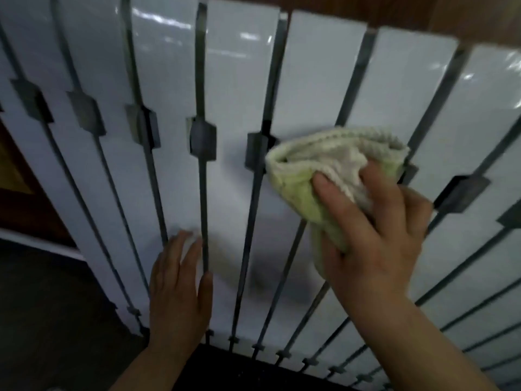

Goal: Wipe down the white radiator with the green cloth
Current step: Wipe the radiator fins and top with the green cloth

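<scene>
White radiator (234, 80) panels, split by dark vertical gaps, fill the view beneath a brown wooden ledge (394, 9). The green cloth (315, 170), bunched and folded, is pressed against a panel right of centre and is gripped by the right hand (377, 238), fingers curled over it. The left hand (177, 292) is laid flat on a lower panel, fingers straight, nothing held. Dark flooring (50, 320) is seen at lower left.

Cloth (315, 165) on radiator (234, 88), under right hand (375, 235); left hand (177, 289) lower left.
</scene>
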{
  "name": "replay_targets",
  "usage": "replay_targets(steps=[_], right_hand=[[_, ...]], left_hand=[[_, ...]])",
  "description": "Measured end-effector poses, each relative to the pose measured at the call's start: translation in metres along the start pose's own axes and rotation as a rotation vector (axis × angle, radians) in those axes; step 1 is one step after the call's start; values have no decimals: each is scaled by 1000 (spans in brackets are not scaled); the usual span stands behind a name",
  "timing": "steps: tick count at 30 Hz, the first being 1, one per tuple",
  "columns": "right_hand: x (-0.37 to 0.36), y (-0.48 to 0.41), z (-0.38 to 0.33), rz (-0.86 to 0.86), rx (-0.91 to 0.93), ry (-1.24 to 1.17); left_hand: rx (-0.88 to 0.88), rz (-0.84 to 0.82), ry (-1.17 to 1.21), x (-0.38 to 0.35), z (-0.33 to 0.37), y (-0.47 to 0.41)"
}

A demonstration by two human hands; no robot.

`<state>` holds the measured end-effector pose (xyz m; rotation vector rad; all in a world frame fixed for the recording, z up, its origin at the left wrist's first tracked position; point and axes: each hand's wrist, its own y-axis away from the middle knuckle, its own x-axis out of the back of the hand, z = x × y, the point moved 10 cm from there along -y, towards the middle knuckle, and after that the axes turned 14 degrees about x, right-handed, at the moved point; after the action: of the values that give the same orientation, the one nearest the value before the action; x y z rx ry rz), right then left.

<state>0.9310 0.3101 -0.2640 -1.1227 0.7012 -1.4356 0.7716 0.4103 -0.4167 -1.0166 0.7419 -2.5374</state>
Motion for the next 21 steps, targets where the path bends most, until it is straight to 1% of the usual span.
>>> replay_targets(steps=[3, 6, 8, 10, 12, 13, 15, 17, 19, 21], right_hand=[[-4, -23, 9, -11, -22, -7], [18, -8, 40, -35, -62, 41], [41, 15, 78, -60, -185, 139], [66, 35, 112, -45, -378, 198], [78, 36, 123, 44, -564, 127], [76, 24, 118, 76, -582, 74], [59, -18, 93, 49, -434, 70], [38, -49, 72, -16, -272, 108], [35, -49, 79, -61, -233, 150], [51, -23, 108, -125, -292, 216]], left_hand=[[-125, 119, 62, 34, 64, -26], [-286, 168, 107, 51, 124, -48], [-346, 169, 97, 51, 149, -56], [-369, 149, 44, 42, 165, -61], [-372, 134, -13, 32, 172, -63], [-365, 136, -36, 27, 173, -64], [-361, 154, -75, 21, 173, -63], [-405, 212, -102, 19, 173, -58], [-444, 261, -110, 19, 174, -56], [-458, 283, -115, 19, 175, -57]])
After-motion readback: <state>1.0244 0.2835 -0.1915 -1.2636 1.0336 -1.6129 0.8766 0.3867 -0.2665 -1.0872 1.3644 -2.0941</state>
